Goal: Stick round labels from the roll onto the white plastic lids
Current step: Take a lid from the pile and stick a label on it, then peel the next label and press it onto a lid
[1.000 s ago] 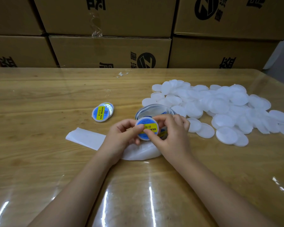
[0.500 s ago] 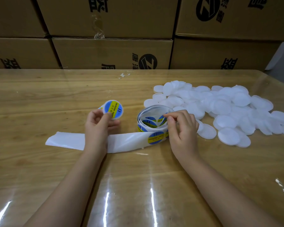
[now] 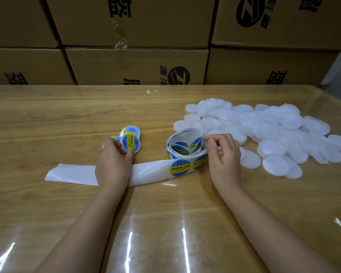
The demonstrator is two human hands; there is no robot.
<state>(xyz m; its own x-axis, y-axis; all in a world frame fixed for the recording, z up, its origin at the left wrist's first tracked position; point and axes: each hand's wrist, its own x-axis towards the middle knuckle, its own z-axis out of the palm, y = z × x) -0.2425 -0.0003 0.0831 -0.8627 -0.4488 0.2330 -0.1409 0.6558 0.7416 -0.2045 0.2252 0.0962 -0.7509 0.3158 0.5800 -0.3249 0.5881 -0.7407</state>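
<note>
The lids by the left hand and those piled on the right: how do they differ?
The labelled lids carry blue-and-yellow stickers; the plain lids are bare white. The labelled lids are few and clustered together; the plain lids form a big loose heap. The left hand grips one of the labelled lids; the right hand pinches the label roll, not the plain lids. Both kinds are round, similar in size.

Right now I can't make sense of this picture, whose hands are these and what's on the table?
No machine here: a person wears a camera on the head, looking down at both bare hands. The left hand holds a round white plastic lid already bearing a blue and yellow label. The fingers of the right hand pinch the rim of the roll of blue and yellow round labels. A pile of plain white plastic lids lies on the wooden table, brown cardboard boxes behind.
</note>
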